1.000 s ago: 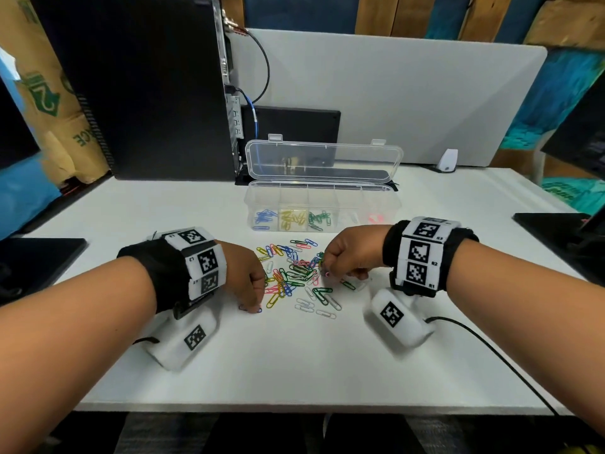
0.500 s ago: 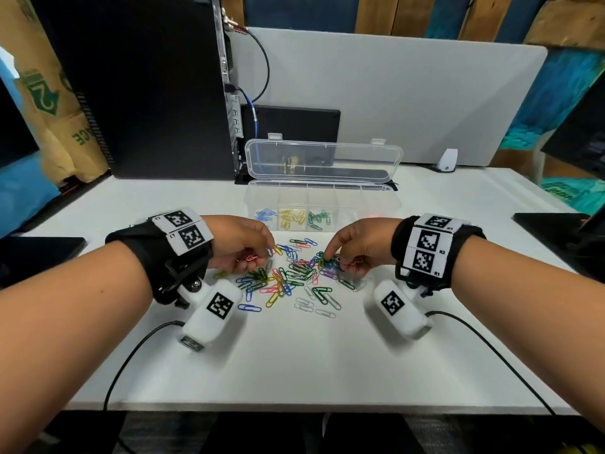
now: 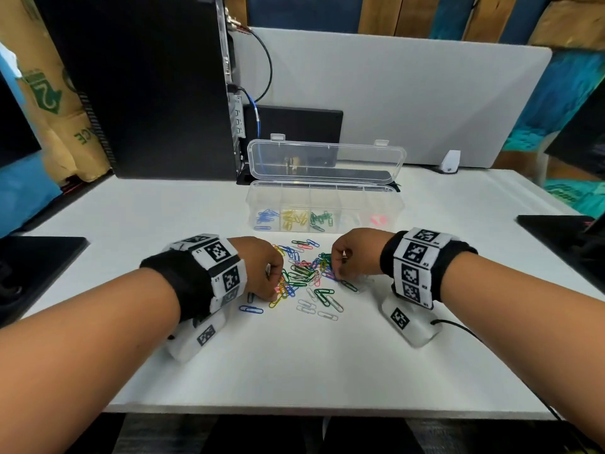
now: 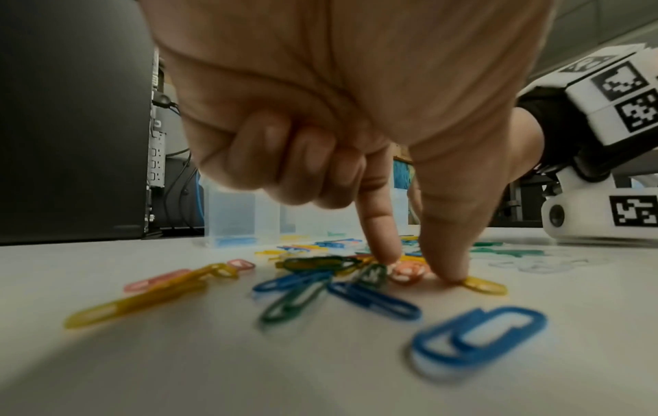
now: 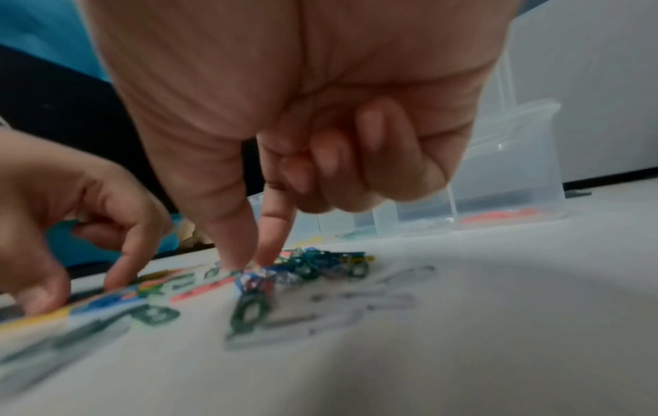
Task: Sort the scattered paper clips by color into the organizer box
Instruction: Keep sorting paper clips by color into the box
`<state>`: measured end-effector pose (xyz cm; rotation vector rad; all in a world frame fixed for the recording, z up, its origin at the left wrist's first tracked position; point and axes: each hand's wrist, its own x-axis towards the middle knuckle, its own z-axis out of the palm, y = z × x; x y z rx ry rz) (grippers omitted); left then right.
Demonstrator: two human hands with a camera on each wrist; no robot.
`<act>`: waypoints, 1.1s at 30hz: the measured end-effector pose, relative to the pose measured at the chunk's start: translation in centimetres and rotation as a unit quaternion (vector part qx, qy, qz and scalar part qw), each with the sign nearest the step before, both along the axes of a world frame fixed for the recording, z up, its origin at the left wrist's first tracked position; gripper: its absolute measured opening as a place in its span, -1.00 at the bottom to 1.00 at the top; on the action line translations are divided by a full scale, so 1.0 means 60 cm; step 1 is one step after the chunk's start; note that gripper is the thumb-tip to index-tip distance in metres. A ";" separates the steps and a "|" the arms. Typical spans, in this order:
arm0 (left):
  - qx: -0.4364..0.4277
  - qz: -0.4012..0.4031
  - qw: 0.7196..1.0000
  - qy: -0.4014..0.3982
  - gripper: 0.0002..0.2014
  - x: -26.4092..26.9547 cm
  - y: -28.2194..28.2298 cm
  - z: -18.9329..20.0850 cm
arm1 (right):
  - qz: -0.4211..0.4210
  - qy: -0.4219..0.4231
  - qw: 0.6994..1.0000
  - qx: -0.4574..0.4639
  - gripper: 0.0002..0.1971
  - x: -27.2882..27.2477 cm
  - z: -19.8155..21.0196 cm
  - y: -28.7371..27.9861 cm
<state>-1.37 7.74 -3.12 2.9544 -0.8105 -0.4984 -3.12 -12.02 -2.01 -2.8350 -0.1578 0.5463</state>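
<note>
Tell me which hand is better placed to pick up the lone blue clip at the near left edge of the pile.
Left. The left hand sits right beside the blue clip, its fingertips down on clips just past it. The right hand is working the pile's far side and would have to cross over it.

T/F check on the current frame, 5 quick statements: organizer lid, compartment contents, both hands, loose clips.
1. The organizer box has its lid closed. False: the lid stands open behind it.
2. Blue clips lie in the box's leftmost compartment. True.
3. The left hand is lifted over the box. False: its index fingertip and thumb touch the table among the scattered paper clips.
4. The right hand reaches its thumb and index finger down into the pile. True.
5. All white clips are already sorted. False: several white clips still lie loose on the table.
</note>
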 end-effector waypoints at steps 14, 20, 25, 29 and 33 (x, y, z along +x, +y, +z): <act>-0.031 0.001 0.999 -0.008 -0.92 0.004 0.004 -0.014 | 0.030 -0.040 0.997 -0.057 -0.87 0.001 -0.017 0.008; -0.024 -0.010 1.000 -0.002 -0.91 0.010 0.003 -0.019 | 0.019 -0.031 0.998 -0.056 -0.84 -0.001 -0.016 0.007; -0.027 -0.003 1.000 0.006 -0.95 0.010 0.001 -0.019 | 0.012 -0.036 0.998 -0.041 -0.80 -0.003 -0.017 0.007; -0.027 -0.019 0.999 0.003 -0.85 0.012 -0.001 -0.018 | 0.009 -0.036 0.999 -0.027 -0.88 -0.006 -0.014 0.004; -0.011 -0.027 1.000 0.009 -0.79 0.012 -0.002 -0.021 | 0.018 -0.034 0.998 -0.049 -0.98 -0.009 -0.008 0.010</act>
